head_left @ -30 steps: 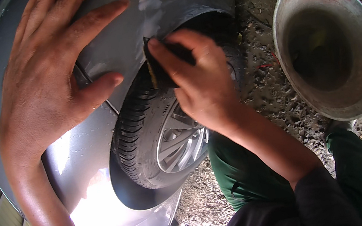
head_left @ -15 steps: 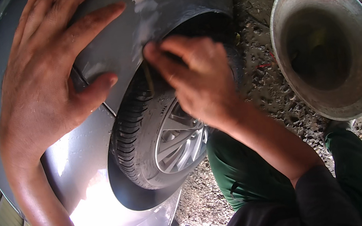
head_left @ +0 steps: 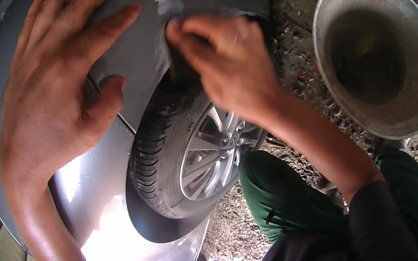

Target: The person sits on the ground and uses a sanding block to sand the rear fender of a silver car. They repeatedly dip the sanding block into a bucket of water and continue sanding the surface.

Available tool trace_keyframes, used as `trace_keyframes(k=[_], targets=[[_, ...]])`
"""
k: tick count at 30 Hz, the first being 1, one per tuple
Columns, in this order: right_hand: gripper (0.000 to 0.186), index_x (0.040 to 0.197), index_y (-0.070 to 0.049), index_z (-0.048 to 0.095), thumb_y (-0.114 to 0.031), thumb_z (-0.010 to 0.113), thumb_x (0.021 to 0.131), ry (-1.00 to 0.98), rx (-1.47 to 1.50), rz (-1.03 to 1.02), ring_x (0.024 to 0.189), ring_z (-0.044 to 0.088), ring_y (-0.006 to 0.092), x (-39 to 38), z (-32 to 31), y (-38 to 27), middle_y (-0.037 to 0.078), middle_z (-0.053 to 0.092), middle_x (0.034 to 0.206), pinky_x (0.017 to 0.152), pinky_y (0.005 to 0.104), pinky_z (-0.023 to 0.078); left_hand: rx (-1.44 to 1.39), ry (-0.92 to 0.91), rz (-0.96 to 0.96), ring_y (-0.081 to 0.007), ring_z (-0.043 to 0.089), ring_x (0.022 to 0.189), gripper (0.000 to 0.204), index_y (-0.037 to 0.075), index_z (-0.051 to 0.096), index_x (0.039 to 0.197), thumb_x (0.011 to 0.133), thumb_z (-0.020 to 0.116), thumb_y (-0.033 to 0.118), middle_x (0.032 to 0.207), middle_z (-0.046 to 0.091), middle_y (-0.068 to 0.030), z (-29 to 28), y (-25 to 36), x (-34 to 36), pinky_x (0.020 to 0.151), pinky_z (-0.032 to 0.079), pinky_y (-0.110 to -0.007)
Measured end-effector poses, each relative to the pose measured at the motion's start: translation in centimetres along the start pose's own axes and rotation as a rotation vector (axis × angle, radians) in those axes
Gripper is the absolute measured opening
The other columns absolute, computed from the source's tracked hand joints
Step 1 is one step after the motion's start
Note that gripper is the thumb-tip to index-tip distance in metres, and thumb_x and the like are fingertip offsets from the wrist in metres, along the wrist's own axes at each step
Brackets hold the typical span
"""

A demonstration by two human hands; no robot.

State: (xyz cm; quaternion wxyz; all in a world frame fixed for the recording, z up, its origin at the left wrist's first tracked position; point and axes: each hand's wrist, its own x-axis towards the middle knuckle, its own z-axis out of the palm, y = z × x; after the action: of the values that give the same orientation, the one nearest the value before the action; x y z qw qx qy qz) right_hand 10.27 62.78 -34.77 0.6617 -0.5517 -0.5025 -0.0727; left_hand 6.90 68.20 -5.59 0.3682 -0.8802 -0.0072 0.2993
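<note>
My left hand [head_left: 47, 95] rests on the grey car fender [head_left: 128, 61], fingers spread and thumb apart, holding nothing. At the rim of the wheel arch, above the tyre [head_left: 150, 155], my right hand [head_left: 233, 56] is closed, thumb and fingers pinched together and somewhat blurred. A thin sheet [head_left: 173, 72], seen almost edge-on, hangs below its fingertips; its kind does not show clearly. Just beyond the right fingertips, a pale patch [head_left: 166, 1] marks the dull paint. The alloy wheel [head_left: 217, 151] shows below my right wrist.
To the right stands a wide grey bucket [head_left: 328, 80] with dark liquid in it, on wet, gravelly ground [head_left: 295, 58]. My knees in green trousers [head_left: 278, 196] are close to the wheel. Pale slats [head_left: 9, 255] lie at the lower left.
My right hand has moved up and slightly right along the arch edge, uncovering more of the wheel. The left hand has stayed on the fender, with its thumb shifted slightly.
</note>
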Motion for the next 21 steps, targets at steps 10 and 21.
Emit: trace_keyframes(k=[10, 21], targets=[[0.051, 0.145, -0.018, 0.070, -0.017, 0.068, 0.094, -0.034, 0.135, -0.075, 0.110, 0.058, 0.0202, -0.7, 0.4, -1.7, -0.004, 0.060, 0.139, 0.089, 0.0395, 0.046, -0.010, 0.030, 0.002, -0.0332, 0.038, 0.163, 0.069, 0.010, 0.073, 0.143, 0.075, 0.062, 0.012, 0.163, 0.056, -0.0105, 0.4, -0.1, 0.1, 0.138, 0.018, -0.059], [0.060, 0.153, -0.024, 0.065, -0.017, 0.071, 0.093, -0.026, 0.048, -0.024, 0.115, 0.060, 0.0233, -1.0, 0.2, -0.7, -0.004, 0.063, 0.141, 0.092, 0.0404, 0.047, -0.020, 0.027, -0.025, -0.0330, 0.040, 0.161, 0.069, 0.008, 0.074, 0.140, 0.072, 0.063, 0.010, 0.161, 0.059, -0.0103, 0.3, 0.2, 0.2, 0.138, 0.019, -0.058]])
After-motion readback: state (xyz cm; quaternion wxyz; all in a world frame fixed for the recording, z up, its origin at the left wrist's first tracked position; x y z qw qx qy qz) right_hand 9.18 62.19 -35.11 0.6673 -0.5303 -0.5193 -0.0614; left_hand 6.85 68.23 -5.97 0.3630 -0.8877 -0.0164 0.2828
